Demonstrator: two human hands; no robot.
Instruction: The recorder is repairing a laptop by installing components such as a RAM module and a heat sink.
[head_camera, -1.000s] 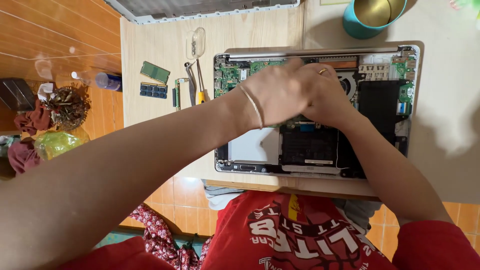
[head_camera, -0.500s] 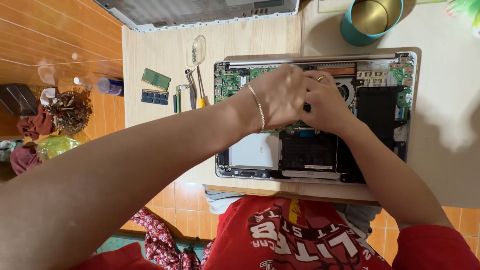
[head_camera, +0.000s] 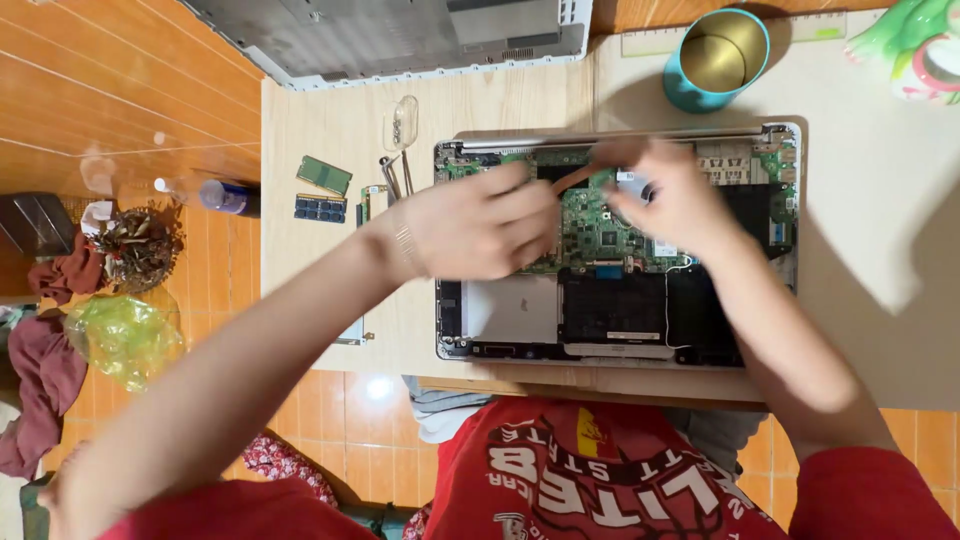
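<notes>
The opened laptop (head_camera: 620, 245) lies bottom-up on the pale table (head_camera: 330, 120), its green motherboard (head_camera: 600, 225) bare; everything else sits around it. The left hand (head_camera: 480, 220) rests over the board's left part, fingers loosely curled and knuckles up; whether it pinches anything I cannot tell, the motion blurs it. The right hand (head_camera: 675, 195) hovers at the board's upper right, fingers bent near the copper heat pipe (head_camera: 575, 178); its grip is blurred too. Left of the laptop lie two memory modules (head_camera: 322, 190) and a few small tools (head_camera: 392, 175); the removed bottom cover (head_camera: 400, 35) sits beyond its far edge, a teal cup (head_camera: 715, 60) beside it. A careless press could, I reckon, bend the heat pipe or snag the thin white cable (head_camera: 668, 300); loose parts near the table edge might get knocked off.
</notes>
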